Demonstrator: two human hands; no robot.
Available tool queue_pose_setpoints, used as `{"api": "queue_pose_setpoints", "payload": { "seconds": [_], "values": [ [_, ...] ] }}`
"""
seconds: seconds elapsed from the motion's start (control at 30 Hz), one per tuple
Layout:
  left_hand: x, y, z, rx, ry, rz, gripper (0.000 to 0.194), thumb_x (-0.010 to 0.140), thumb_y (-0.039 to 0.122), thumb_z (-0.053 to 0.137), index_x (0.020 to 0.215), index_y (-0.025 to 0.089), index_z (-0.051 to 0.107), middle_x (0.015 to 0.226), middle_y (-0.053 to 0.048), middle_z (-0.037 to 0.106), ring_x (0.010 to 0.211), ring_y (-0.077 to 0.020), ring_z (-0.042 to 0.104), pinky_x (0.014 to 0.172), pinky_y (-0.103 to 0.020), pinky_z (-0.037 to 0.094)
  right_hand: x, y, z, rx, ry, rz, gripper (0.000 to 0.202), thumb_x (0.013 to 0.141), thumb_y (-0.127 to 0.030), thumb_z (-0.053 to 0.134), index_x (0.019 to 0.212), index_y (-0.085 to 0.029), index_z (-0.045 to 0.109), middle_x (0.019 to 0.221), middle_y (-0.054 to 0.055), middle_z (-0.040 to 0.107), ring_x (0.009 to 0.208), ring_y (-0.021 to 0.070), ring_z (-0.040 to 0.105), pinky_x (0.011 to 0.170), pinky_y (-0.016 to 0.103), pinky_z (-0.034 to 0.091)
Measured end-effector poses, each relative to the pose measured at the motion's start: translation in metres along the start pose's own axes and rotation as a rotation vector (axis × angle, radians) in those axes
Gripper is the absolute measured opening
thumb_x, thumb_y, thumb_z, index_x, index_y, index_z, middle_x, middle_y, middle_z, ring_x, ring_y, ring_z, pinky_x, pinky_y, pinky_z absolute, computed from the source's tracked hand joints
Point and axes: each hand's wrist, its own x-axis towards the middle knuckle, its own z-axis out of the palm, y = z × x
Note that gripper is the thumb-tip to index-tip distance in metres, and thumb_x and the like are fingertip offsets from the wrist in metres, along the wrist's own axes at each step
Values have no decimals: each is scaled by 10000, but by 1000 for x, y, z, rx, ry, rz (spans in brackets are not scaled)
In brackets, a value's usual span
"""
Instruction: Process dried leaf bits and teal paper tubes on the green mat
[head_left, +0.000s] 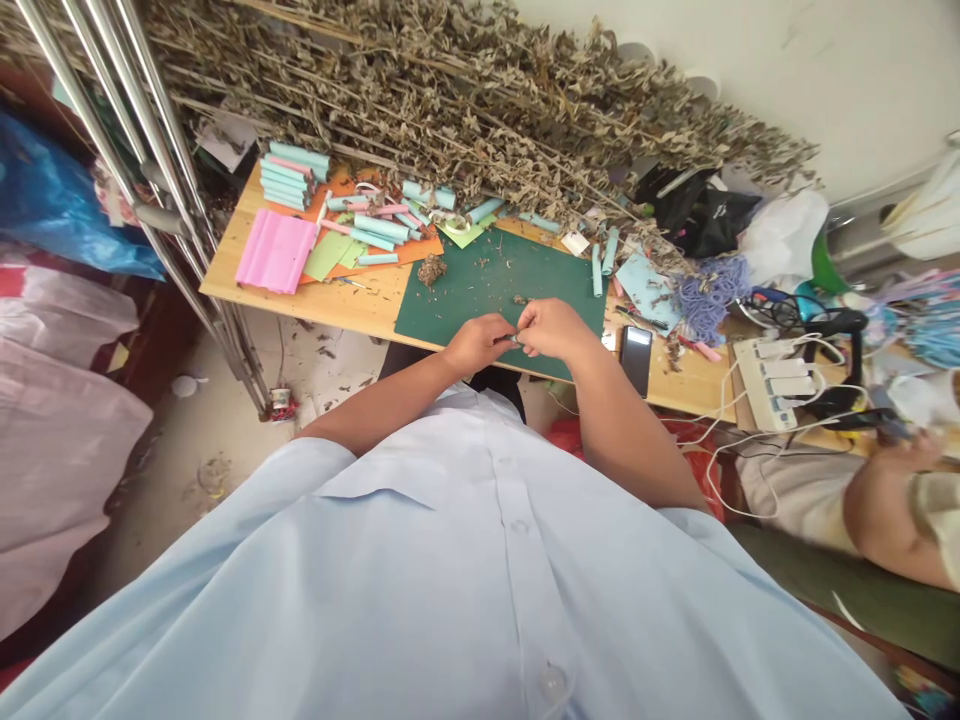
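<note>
My left hand (480, 343) and my right hand (553, 330) meet over the front edge of a green mat (480, 290). Both have their fingers pinched together around something small between them, too hidden to name. Just beyond my right hand lies a small brown crumb of dried plant (520, 299). A larger clump of dried plant (432, 270) rests on the mat's left part. Light-blue paper rolls (373, 230) lie in a loose group left of the mat, and a stack of rolls (283, 185) sits farther left.
Dried leafy stalks (450, 100) spread along the back. A pink paper sheet (276, 250) lies at left; metal poles (161, 190) stand beyond. At right are a phone (636, 360), purple cord (712, 298), a power strip (776, 385) with cables and another person's arm (900, 515).
</note>
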Motion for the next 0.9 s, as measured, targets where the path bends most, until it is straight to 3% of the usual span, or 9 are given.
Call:
{"api": "queue_pose_setpoints", "payload": {
  "seconds": [0.17,0.33,0.43,0.7,0.9],
  "values": [
    [0,-1,1,-8,24,-5,292,1016,449,654,982,183,770,930,-75,729,894,-185,679,817,-293,520,2,1,-1,16,-34,24,127,693,-89,747,739,-195,696,574,5,701,581,194,724,539,236,524],
    [1,2,-2,-23,5,-27,286,1017,431,647,964,181,775,899,-74,722,880,-187,670,805,-294,513,-8,11,2,88,34,-114,33,801,-167,713,794,-193,733,659,16,742,639,170,723,634,258,538],
    [1,3,-3,-33,0,-52,256,1010,402,655,992,178,778,915,-77,730,882,-186,669,814,-296,513,-16,18,5,81,74,-183,79,820,-218,704,862,-200,769,726,19,765,685,176,706,682,288,536],
    [2,6,-5,-38,-22,-81,269,1009,421,655,1003,183,781,917,-70,727,890,-184,665,818,-293,510,-26,33,15,-134,231,-446,188,914,-215,605,938,-235,790,991,50,791,928,212,696,883,325,510],
    [1,5,-4,-39,-10,-75,317,1009,473,658,1003,179,777,906,-67,724,860,-175,658,803,-285,501,-23,29,13,-186,238,-472,173,923,-198,616,912,-233,785,973,49,786,906,214,687,866,317,488]
  ]
}}
